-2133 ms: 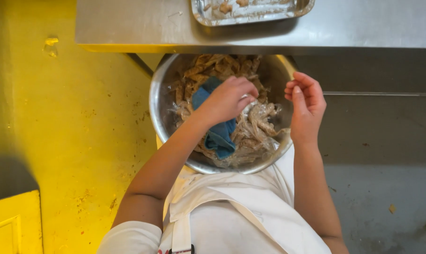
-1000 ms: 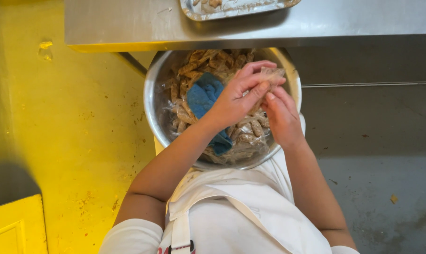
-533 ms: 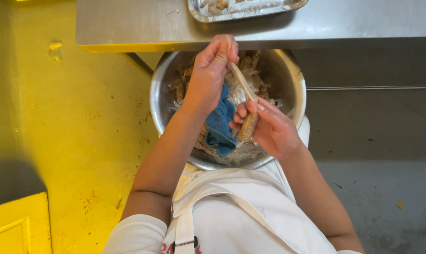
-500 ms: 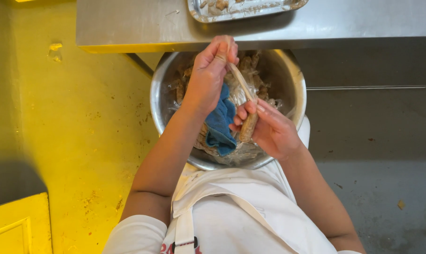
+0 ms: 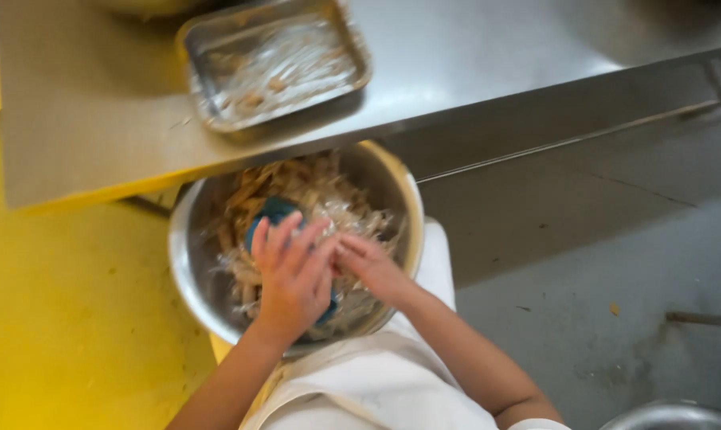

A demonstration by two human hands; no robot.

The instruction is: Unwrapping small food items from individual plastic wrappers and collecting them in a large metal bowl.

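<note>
- Stainless steel worktop (image 5: pixel 488 56) fills the upper part of the head view, with a bright yellow floor (image 5: pixel 66 318) to the left and grey concrete floor (image 5: pixel 615 287) to the right.
- On the worktop lies a shallow rectangular metal tray (image 5: pixel 197 44), holding a few pale scraps and smears.
- Just below the worktop's edge, partly tucked under it, sits a large round steel mixing bowl (image 5: pixel 187 263), held close against the person's white apron (image 5: pixel 376 382).
- Filling the bowl is a heap of tan and pale shredded strips (image 5: pixel 329 199); the picture is blurred, so what they are cannot be told.
- A dark blue-green cloth-like piece (image 5: pixel 271 213) lies in the heap, mostly hidden beneath the left hand.
- The left hand (image 5: pixel 293 275) rests over the middle of the bowl, back upward, fingers stretched out and slightly spread, released rather than clenched, tips reaching the blue-green piece.
- The right hand (image 5: pixel 372 267) lies just beside it, its fingertips meeting the left hand's thumb side; its fingers look loosely curled, but whether they pinch any strips cannot be told.
- At the bottom right corner the curved rim of another metal vessel (image 5: pixel 671 414) shows.
</note>
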